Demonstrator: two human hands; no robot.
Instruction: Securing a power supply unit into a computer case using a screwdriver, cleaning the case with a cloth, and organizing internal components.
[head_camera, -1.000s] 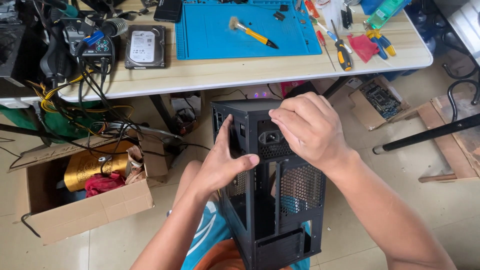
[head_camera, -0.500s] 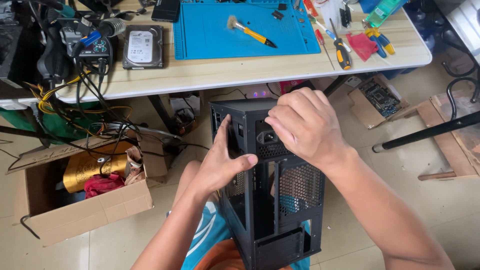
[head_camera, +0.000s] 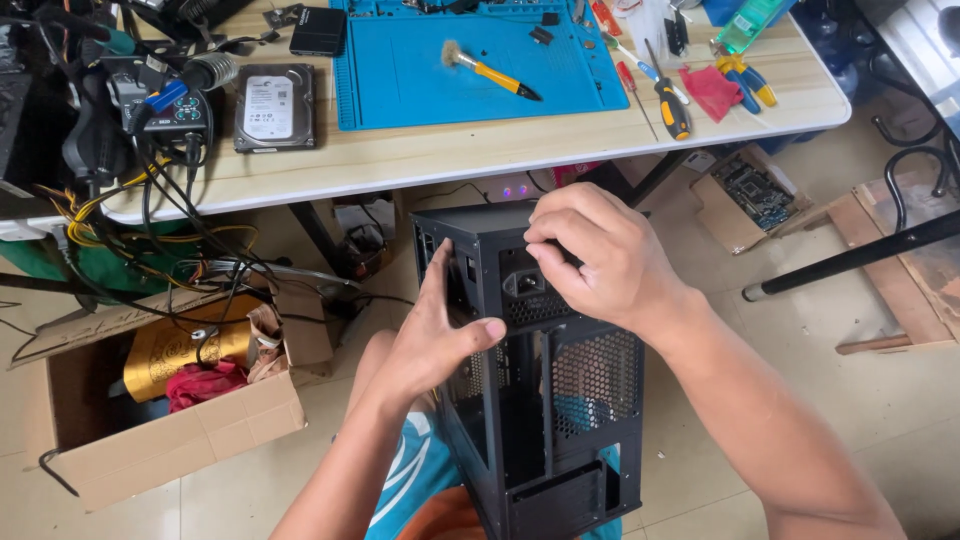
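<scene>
Computer case (head_camera: 545, 400): black, with mesh panels, standing on the floor between the person's knees, just in front of the tabletop (head_camera: 420, 160).
Left hand (head_camera: 435, 335): flat against the case's left side, fingers (head_camera: 440, 270) extended and spread, thumb lying across the rear panel; nothing clasped.
Right hand (head_camera: 600, 260): over the upper rear of the case at the power supply, fingers curled in; whether they pinch anything cannot be told.
Tabletop items: blue mat (head_camera: 480, 65) with brush (head_camera: 490, 72); hard drive (head_camera: 275, 105); screwdriver (head_camera: 668, 100).
Floor, left: open cardboard box (head_camera: 170, 430).
</scene>
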